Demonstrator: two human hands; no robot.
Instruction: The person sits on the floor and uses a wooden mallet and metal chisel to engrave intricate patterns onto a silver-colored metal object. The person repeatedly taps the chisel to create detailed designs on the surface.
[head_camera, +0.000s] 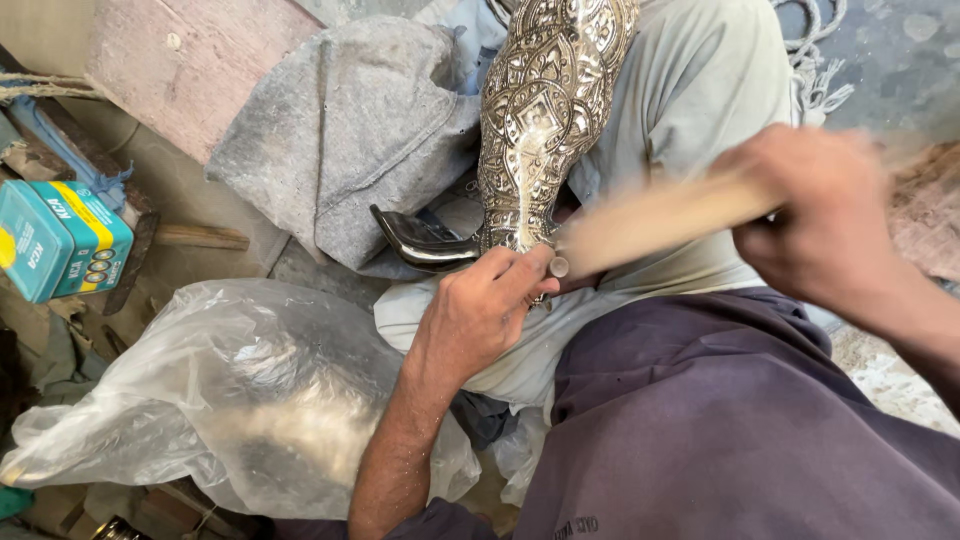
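Observation:
An ornate engraved metal vessel (545, 110) with silvery relief patterns lies across my lap on light grey trousers (700, 90). My left hand (480, 310) is closed around a small metal punch (557, 266), its tip set against the lower part of the vessel near a dark curved metal piece (420, 242). My right hand (815, 215) grips a wooden hammer handle (660, 215), blurred by motion, with its end close to the punch.
A grey cloth (340, 130) lies left of the vessel. A crumpled clear plastic bag (240, 400) sits at lower left. A teal and yellow box (55, 240) rests at the far left beside a hammer-like tool (130, 260). Rope (815, 70) lies at upper right.

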